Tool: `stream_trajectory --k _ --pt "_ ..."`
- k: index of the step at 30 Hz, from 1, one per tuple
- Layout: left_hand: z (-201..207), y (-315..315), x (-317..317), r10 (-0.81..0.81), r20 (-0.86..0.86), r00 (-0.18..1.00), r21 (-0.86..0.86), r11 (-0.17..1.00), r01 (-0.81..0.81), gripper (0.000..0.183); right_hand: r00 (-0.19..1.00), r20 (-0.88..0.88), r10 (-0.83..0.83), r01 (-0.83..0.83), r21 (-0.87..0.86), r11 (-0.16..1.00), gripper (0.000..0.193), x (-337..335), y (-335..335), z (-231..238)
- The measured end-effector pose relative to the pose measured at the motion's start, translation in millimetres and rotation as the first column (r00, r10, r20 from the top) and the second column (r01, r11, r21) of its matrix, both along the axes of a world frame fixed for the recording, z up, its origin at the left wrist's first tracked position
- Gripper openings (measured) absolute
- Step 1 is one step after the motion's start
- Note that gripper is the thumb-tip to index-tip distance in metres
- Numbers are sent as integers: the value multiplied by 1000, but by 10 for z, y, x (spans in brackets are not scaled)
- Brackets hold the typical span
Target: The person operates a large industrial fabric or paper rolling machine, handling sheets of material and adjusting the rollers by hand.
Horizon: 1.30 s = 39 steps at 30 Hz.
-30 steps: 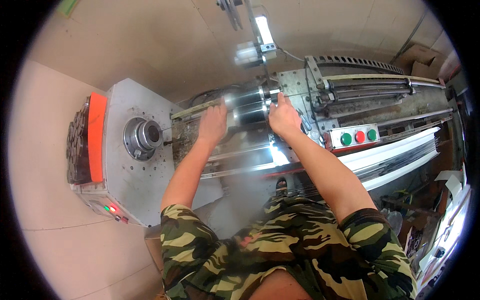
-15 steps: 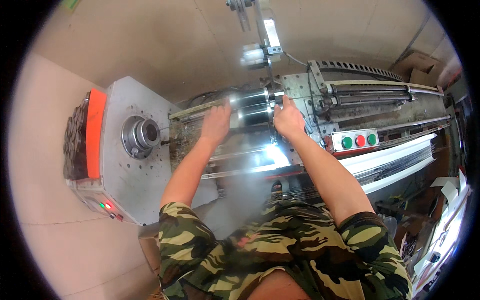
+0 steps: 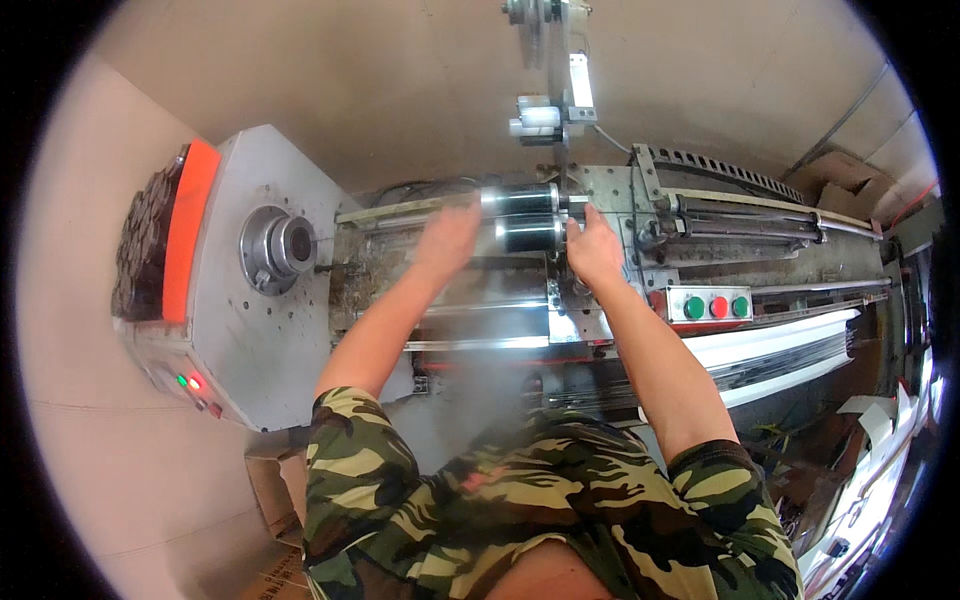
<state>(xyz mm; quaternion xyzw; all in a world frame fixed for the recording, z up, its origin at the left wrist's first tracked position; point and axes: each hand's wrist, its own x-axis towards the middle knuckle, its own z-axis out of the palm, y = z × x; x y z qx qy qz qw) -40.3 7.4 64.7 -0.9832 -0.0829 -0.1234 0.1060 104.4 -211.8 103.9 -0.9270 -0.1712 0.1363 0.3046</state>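
Two glossy black cylinders with silver ends, an upper one (image 3: 520,199) and a lower one (image 3: 528,234), lie side by side across the machine bed. My left hand (image 3: 448,242) is at their left end, its fingertips close to the upper cylinder's bright end. Motion smears those fingers, so contact and grip cannot be made out. At the opposite end, my right hand (image 3: 596,250) has its index finger stretched toward a short metal shaft (image 3: 577,202). Its thumb stands apart, beside the lower cylinder's end; the other fingers are partly hidden.
A grey machine housing with a round metal chuck (image 3: 292,245) stands left. To the right are a control box (image 3: 708,306) with green and red buttons, and long rods (image 3: 745,222). An upright arm with white rollers (image 3: 540,120) rises behind. White channel-shaped pieces (image 3: 775,350) lie front right; a cardboard box (image 3: 272,490) is lower left.
The view has turned slightly, so the cylinders and both hands appear farther right. The left hand is more blurred than before. Both hands stay near the cylinders' two ends.
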Motion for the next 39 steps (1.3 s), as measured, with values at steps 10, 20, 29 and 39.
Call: stream_trajectory --k 10,20,29,39 --pt "55 -66 23 24 8 1000 -103 994 -23 61 999 23 31 -30 -28 999 63 -3 -39 52" --pt "-12 -64 42 -21 84 996 -93 995 29 61 996 70 47 -43 -62 997 62 79 -65 -27" --pt "-126 -47 66 -33 121 992 -68 997 41 60 998 70 -2 5 -39 999 61 91 -56 -60" --pt "-94 -52 76 13 13 1000 -87 996 -12 61 994 106 -19 22 -28 999 65 79 -37 -113"
